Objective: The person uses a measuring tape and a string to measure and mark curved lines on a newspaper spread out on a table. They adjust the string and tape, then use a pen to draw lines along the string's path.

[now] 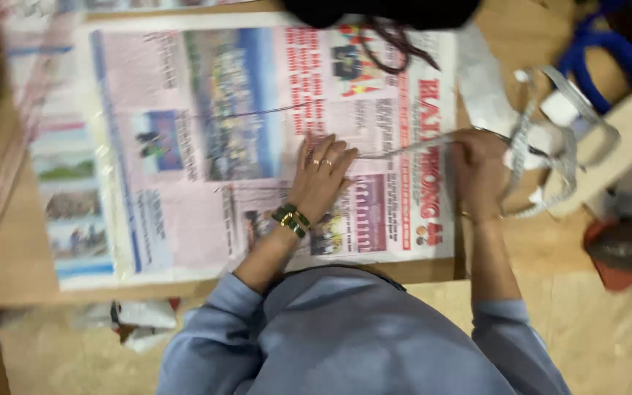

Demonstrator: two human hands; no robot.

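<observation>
1. Lying flat across the wooden bench (9, 271), a spread newspaper (257, 146) is pressed down by the left hand (321, 178), whose fingers are splayed and rest on the sheet; its grip is open, palm down, closed on nothing.
2. A pale measuring tape (404, 148) is stretched taut over the newspaper from the fingertips of the left hand to the right hand (479, 172). The right hand's grip is closed on the tape at the newspaper's right edge.
3. The slack of the tape is seen looping loosely to the right of that hand, beside a blue ring-shaped object (608, 44) that is too blurred to be identified.
4. The tape is judged light, limp and thin: it will sag or slip unless kept under tension, and is best pinched flat between thumb and fingertip near the point being read.
5. The newspaper is judged light, soft and easily torn or creased; it is best held by flat pressure, not pinched.
6. Counted: one measuring tape, two hands. At least two layers of paper are visible; the exact number cannot be told.
</observation>
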